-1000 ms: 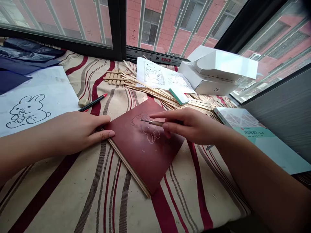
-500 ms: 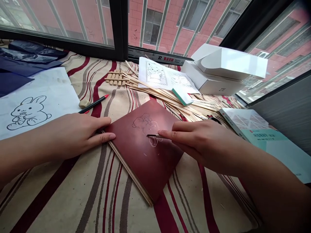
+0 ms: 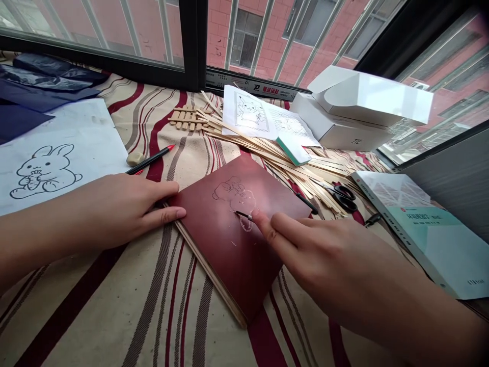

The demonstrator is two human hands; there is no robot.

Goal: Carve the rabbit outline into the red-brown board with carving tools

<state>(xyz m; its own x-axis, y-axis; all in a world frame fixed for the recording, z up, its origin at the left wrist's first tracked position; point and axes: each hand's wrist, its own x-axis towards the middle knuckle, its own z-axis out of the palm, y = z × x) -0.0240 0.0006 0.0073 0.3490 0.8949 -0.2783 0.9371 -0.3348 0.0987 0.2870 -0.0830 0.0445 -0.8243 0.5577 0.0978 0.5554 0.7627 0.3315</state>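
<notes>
A reddish-brown square board with pale layered edges lies turned on the cloth. On it is a dark sketched rabbit, part of whose outline is scratched pale. My left hand grips the board's left corner, thumb on top and the other fingers mostly hidden. A slim pointed carving tool is pinched in my right hand, its dark tip at the drawing. Most of its handle is hidden by the hand. Left of the board, a paper with a rabbit drawing lies flat.
Behind the board are thin wooden strips, printed sheets, a green-and-white eraser-like block and a white box. Scissors and a book lie right. A black-red pen and putty-like lump lie left.
My right hand has swung lower, tilting the tool more, while its tip stays near the same part of the drawing. The scissors have come into view. My left hand keeps its grip.
</notes>
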